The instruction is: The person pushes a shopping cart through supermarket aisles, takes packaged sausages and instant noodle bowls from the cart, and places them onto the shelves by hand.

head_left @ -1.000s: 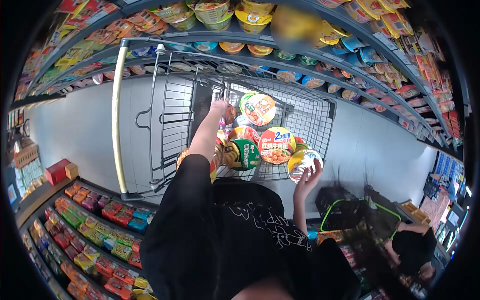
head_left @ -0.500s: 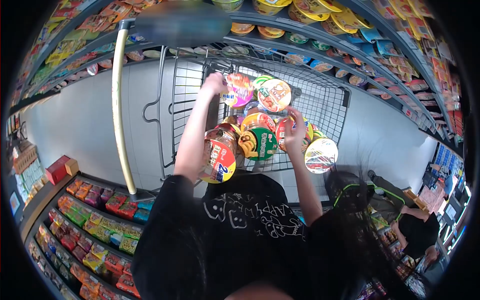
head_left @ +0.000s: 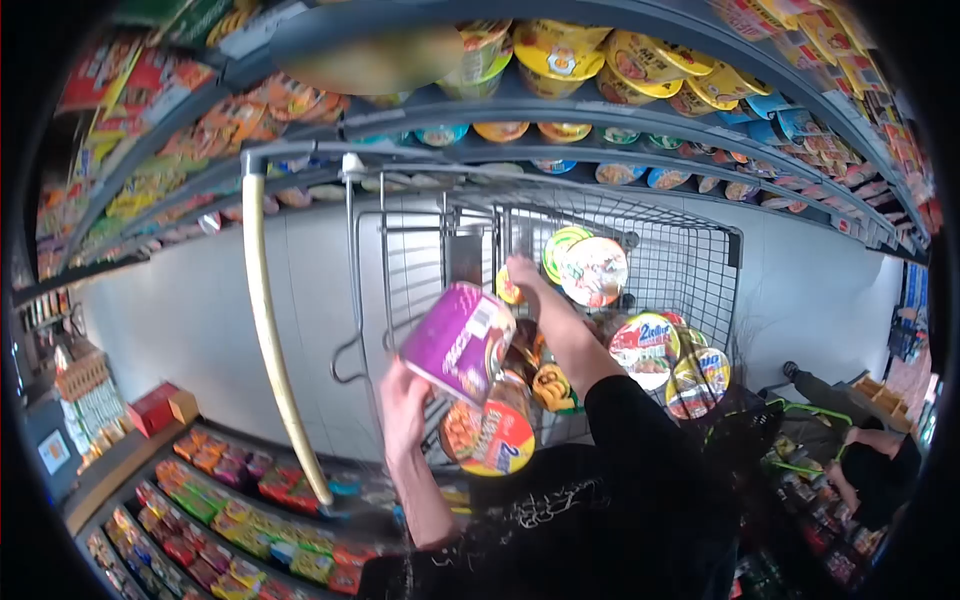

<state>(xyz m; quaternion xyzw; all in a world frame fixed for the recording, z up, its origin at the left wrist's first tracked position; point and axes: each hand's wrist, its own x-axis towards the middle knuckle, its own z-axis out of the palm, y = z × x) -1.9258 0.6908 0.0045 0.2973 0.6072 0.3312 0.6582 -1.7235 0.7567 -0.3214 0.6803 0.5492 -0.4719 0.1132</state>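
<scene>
My left hand (head_left: 403, 398) grips a purple instant-noodle cup (head_left: 455, 338), tilted, over the cart's near left side. Under that cup lies a red and yellow bowl (head_left: 490, 438). My right hand (head_left: 522, 272) reaches down into the cart beside a small yellow and red item (head_left: 508, 286); its fingers are blurred and partly hidden. To its right are a green-rimmed bowl (head_left: 564, 250) and a white-lidded bowl (head_left: 595, 272). Further right sit a red and white bowl (head_left: 645, 350) and a yellow and blue one (head_left: 698, 383). A green-lidded bowl (head_left: 555, 388) is partly behind my right forearm.
The wire cart (head_left: 690, 232) has a pale handle (head_left: 268, 320) at the left. Shelves of noodle bowls (head_left: 560, 58) run along the top. Packets fill a lower-left shelf (head_left: 240, 520). At the right, another person (head_left: 880, 475) is beside a green-edged basket (head_left: 800, 462).
My left hand has come down toward me with the purple cup, now turned to show its side. My right hand has moved left and further into the cart. The view has shifted.
</scene>
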